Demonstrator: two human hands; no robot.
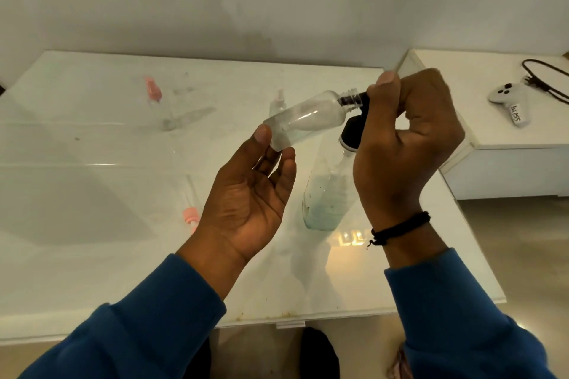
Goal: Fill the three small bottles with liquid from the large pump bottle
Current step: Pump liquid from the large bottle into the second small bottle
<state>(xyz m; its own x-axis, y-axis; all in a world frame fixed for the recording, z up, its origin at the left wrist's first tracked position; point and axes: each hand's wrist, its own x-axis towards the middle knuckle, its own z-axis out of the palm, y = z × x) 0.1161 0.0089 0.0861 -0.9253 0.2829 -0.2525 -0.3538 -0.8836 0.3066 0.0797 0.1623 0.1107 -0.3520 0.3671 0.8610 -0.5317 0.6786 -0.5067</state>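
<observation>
Head view: left hand [246, 194] pinches small bottle [304, 120] tilted at pump bottle's [329, 194] nozzle; right hand [406, 144] grips pump head, near table's [92, 148] right edge.

Dim warm light; glare on table [348, 238]; edges bowed.

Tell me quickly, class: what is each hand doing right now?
Left hand: pinches the base of the small clear bottle, tilted on its side.
Right hand: curled round the black pump head of the large pump bottle.
</observation>
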